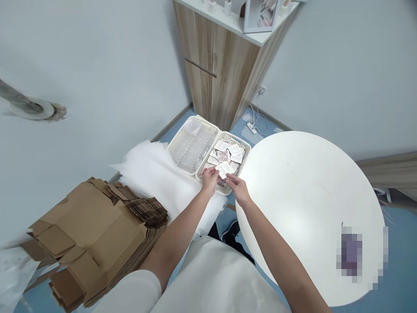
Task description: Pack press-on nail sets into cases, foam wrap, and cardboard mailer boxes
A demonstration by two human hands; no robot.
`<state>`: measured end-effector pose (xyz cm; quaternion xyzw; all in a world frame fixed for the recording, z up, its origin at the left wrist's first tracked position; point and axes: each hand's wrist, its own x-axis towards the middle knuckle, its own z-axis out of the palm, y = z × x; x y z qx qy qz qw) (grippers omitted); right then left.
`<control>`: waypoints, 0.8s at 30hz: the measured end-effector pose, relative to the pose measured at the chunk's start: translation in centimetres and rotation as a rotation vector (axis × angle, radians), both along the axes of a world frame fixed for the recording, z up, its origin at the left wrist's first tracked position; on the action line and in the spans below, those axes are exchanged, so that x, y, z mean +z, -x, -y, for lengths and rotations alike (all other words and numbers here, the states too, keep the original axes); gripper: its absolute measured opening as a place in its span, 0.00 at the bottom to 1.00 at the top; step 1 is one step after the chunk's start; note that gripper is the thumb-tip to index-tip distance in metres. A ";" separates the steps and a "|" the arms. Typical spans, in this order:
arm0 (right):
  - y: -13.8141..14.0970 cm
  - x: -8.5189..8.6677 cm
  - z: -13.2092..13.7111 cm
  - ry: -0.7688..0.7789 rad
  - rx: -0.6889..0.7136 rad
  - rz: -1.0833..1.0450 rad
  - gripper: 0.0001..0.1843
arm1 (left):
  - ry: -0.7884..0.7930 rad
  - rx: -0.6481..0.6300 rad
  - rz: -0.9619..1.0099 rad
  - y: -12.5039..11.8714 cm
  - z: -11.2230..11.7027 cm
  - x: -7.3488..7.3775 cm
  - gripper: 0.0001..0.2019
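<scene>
Fingers of our left hand [210,179] and right hand [238,188] pinch one white card [224,169] between them. We hold it over the basket [248,151] of cards, beside the round counter [309,208].

A packing room: flattened cardboard boxes [94,234], a basket [248,150] of blister packs [228,154].

Clad in a plain white garment [221,282] filling the bottom centre of the frame. Short white sleeve [130,292] at lower left, ending near the elbow. Forearms bare down to left hand [210,180] and right hand [240,190] at mid-frame. Black shoe [232,230] with pale trim just above the garment, between the arms.
</scene>
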<state>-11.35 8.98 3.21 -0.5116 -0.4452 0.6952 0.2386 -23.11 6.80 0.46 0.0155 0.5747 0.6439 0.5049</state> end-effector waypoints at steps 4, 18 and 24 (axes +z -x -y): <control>-3.4 1.8 1.8 -0.031 0.020 -0.034 0.25 | -0.064 -0.068 -0.062 -2.0 1.0 0.9 0.15; -23.1 1.9 8.3 -0.322 -0.032 0.115 0.14 | -0.043 -0.619 -0.209 -16.9 7.7 3.1 0.18; -30.4 1.0 11.8 -0.413 -0.085 0.202 0.11 | -0.015 -0.765 -0.183 -24.0 9.1 3.7 0.13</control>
